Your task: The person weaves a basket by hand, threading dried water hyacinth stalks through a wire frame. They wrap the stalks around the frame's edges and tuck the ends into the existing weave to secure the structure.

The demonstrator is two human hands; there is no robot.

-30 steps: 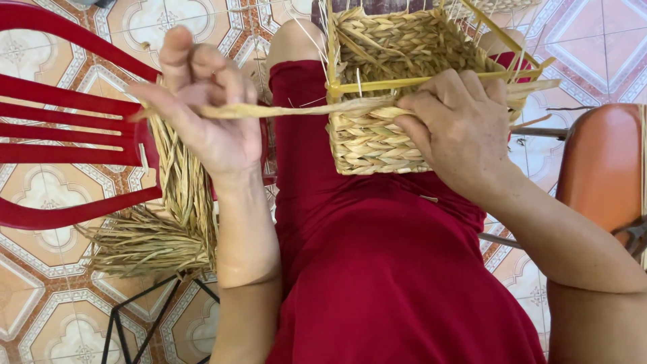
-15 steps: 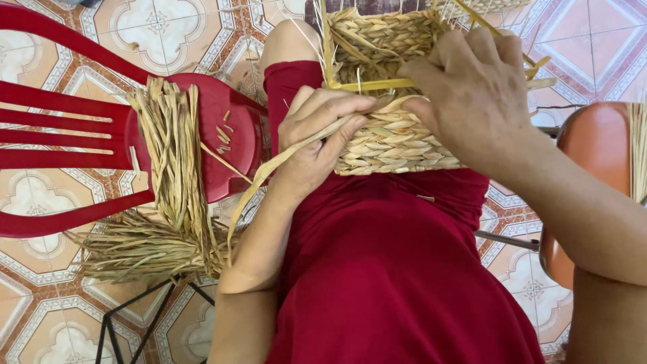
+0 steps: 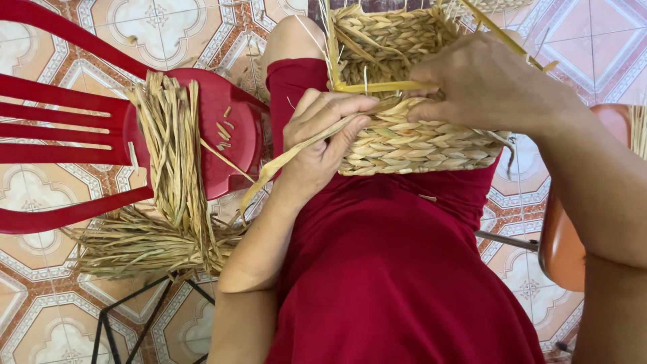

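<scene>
A half-woven straw basket [image 3: 411,145] rests on my lap, over a red dress [image 3: 404,269]. My left hand [image 3: 317,145] pinches a long flat straw strand [image 3: 283,162] against the basket's left side; the strand trails down to the left. My right hand [image 3: 485,87] presses on the basket's upper edge, where a yellow strand [image 3: 377,86] runs across the weave. Loose stake ends stick up from the rim.
A red plastic chair [image 3: 222,114] stands at my left with a bundle of dried straw [image 3: 168,168] draped over its seat and fanning out onto the patterned tile floor. An orange chair [image 3: 573,243] is at my right. A black metal frame [image 3: 121,323] shows below.
My left hand has come in from the left, drawing the strand tight against the basket's side. My right hand has moved up onto the basket's top edge.
</scene>
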